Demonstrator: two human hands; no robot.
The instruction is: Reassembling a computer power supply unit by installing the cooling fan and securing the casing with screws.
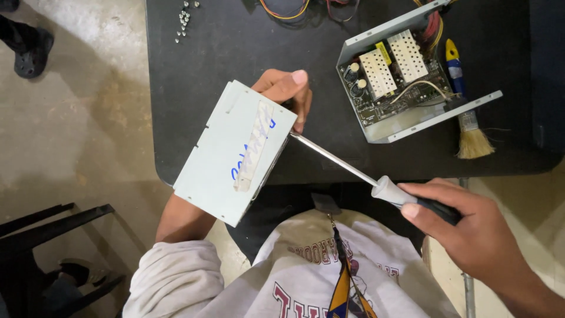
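Note:
My left hand [286, 89] holds a pale grey metal cover [226, 159] with a strip of white tape on it, tilted over the near edge of the black table [235, 41]. Only the fingers show past the cover's top corner. My right hand [471, 227] grips the black-and-white handle of a long screwdriver [353, 168]. Its shaft runs up and left, and the tip meets the cover's right side just below my left fingers.
An open metal case with a circuit board [397, 73] lies at the table's back right, coloured wires leading out of it. A small brush [465, 112] lies beside it. Several loose screws [183, 20] sit at the back left. Someone's dark shoe [26, 50] stands on the concrete floor.

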